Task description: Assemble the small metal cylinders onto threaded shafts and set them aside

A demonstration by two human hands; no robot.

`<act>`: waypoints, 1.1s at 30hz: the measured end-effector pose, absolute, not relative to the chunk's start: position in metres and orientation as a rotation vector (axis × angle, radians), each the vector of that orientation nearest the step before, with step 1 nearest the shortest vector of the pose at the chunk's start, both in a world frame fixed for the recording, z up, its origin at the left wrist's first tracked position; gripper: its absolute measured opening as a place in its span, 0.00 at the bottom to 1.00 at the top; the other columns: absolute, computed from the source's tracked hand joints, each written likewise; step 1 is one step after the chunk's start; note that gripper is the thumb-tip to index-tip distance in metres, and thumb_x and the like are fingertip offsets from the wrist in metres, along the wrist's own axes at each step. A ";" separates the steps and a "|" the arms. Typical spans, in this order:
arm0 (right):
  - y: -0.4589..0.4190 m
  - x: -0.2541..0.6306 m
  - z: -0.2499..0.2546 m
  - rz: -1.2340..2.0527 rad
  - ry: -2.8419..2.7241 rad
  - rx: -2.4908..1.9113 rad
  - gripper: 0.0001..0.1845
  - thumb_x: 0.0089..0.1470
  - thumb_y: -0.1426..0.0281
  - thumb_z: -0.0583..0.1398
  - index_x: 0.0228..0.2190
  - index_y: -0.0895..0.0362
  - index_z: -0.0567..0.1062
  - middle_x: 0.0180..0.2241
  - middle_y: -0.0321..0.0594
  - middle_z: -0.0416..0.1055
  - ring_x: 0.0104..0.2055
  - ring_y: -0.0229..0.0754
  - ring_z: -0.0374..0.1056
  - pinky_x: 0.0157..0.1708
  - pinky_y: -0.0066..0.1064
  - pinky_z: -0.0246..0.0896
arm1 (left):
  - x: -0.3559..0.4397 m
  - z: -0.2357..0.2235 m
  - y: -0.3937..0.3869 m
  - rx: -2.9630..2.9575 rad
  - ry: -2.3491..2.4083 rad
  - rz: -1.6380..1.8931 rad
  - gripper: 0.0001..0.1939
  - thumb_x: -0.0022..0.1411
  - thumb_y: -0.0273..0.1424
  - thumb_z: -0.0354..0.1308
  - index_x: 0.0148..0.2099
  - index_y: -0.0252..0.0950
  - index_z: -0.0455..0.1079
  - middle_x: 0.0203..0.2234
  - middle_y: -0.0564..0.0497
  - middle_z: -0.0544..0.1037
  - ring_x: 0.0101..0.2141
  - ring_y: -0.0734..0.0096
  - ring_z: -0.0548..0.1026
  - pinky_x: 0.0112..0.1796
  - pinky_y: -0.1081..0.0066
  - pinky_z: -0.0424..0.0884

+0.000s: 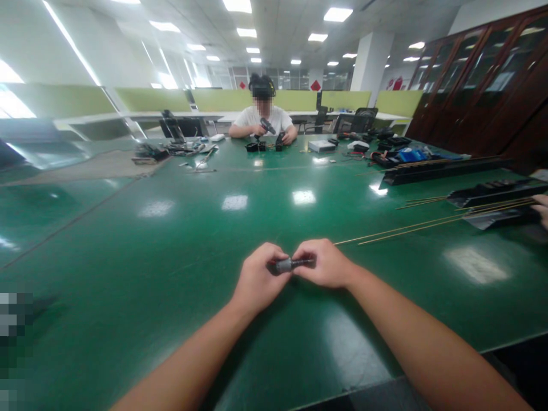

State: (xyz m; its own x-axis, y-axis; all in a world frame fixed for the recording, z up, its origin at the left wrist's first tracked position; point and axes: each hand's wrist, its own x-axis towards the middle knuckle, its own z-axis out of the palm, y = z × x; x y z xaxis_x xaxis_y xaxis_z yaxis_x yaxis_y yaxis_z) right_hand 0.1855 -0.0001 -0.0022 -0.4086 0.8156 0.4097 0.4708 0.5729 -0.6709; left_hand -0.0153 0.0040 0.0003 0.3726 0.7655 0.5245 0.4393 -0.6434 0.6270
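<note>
Just above the green tabletop (192,228), both my hands meet on a small grey-and-black cylinder with a narrow dark shaft (284,265); its exact kind is too small to tell. My left hand (261,271) is closed around the thicker grey end, thumb on top. The thin end lies between the thumb and fingers of my right hand (323,262), also closed. Fingers cover part of both ends. Beyond my right hand, long thin brass-coloured rods (402,228) run off to the right.
Across the table a person in a white shirt (280,120) holds a power drill (268,126). Black metal channels (445,168) lie at the right, with another person's hand (542,208) at the edge. A white box (321,146) and tools sit at the far side.
</note>
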 end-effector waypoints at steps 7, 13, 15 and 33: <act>0.001 0.186 -0.004 0.627 -2.073 -1.064 0.04 0.47 0.74 0.65 0.29 0.57 0.78 0.28 0.36 0.76 0.29 0.37 0.69 0.31 0.27 0.60 | -0.015 0.001 0.004 2.283 1.060 1.133 0.06 0.52 0.26 0.64 0.33 0.36 0.70 0.31 0.50 0.75 0.34 0.67 0.73 0.35 0.69 0.69; 0.000 0.186 -0.004 0.633 -2.076 -1.067 0.03 0.47 0.74 0.65 0.29 0.57 0.78 0.28 0.36 0.76 0.29 0.37 0.69 0.31 0.26 0.60 | -0.017 0.001 0.004 2.278 1.052 1.136 0.06 0.52 0.26 0.64 0.33 0.36 0.70 0.32 0.50 0.75 0.34 0.68 0.73 0.35 0.70 0.68; 0.000 0.186 -0.003 0.630 -2.078 -1.071 0.03 0.47 0.74 0.65 0.29 0.58 0.78 0.28 0.36 0.76 0.29 0.37 0.69 0.31 0.26 0.60 | -0.018 0.001 0.004 2.278 1.056 1.132 0.06 0.52 0.26 0.64 0.33 0.36 0.70 0.31 0.50 0.75 0.33 0.68 0.73 0.35 0.70 0.68; 0.002 0.189 0.000 0.662 -2.021 -1.145 0.05 0.46 0.70 0.68 0.28 0.58 0.79 0.27 0.37 0.77 0.28 0.37 0.69 0.29 0.26 0.60 | -0.021 0.002 0.006 2.287 1.067 1.159 0.06 0.54 0.27 0.65 0.34 0.36 0.70 0.32 0.51 0.75 0.34 0.69 0.73 0.35 0.71 0.68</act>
State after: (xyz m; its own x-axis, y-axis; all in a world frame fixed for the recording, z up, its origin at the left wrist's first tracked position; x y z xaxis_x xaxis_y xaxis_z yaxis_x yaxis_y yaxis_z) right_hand 0.1885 0.0021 0.0003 -0.3544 0.8754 0.3288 0.5115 0.4758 -0.7155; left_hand -0.0208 0.0064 0.0020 0.3774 0.7609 0.5278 0.4631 -0.6487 0.6039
